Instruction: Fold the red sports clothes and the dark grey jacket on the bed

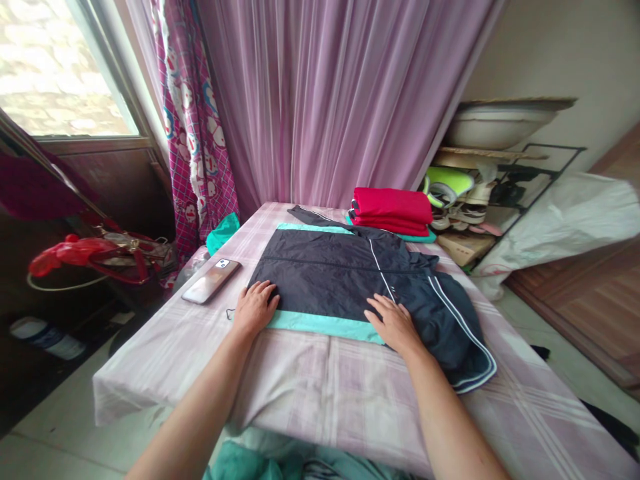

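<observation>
A dark jacket (pixel 320 270) with white piping and a turquoise lining lies spread on its side across the table, its collar end toward the right. One sleeve (pixel 453 327) with white stripes reaches to the right and toward me; the other stretches out at the back. My left hand (pixel 256 305) rests flat on the jacket's left end, fingers apart. Near the striped sleeve, my right hand (pixel 393 321) lies on the fabric with its fingers spread. Neither hand grips anything. The turquoise strip (pixel 320 325) shows along the near edge between both hands.
A phone (pixel 212 281) lies left of the jacket. Folded red cloth (pixel 393 210) is stacked at the table's back right. A plaid tablecloth (pixel 310 373) covers the table. Beyond stand a purple curtain (pixel 340 100) and a shoe rack (pixel 540 183) with a basin (pixel 505 127).
</observation>
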`<state>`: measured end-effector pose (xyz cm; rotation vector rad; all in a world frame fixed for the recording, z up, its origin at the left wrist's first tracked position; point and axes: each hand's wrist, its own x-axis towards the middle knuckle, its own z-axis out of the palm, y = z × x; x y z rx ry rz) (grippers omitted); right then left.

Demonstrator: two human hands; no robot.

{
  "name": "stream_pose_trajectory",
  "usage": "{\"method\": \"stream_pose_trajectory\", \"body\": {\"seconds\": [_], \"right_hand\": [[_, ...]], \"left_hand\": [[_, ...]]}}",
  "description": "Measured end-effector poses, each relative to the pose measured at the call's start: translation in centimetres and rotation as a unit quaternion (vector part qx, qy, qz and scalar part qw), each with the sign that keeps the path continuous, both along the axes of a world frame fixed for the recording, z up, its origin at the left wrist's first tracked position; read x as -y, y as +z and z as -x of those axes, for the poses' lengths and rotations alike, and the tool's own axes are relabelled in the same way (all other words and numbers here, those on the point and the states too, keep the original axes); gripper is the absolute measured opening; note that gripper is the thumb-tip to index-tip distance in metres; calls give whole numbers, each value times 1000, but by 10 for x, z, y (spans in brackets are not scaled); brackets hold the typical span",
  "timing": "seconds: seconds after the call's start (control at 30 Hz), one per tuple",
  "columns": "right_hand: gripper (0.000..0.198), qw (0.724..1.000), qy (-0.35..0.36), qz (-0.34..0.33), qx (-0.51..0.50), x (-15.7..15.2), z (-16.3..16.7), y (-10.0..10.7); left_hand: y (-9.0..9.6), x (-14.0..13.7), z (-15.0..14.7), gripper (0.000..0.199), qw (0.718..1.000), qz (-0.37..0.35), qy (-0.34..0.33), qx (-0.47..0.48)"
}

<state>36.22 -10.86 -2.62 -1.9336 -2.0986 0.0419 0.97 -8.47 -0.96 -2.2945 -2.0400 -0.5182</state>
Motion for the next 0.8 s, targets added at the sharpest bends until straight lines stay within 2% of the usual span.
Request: {"method": "stream_pose_trajectory", "body": {"seconds": [0.47, 0.8], "right_hand": [[43, 1000, 1, 6, 10, 0, -1, 0], [42, 1000, 1, -5, 17, -1, -4, -5]], "left_hand": [[-5, -4, 1, 46, 999, 3, -23, -24], [-7, -4, 3, 43, 999, -13, -30, -8]]}}
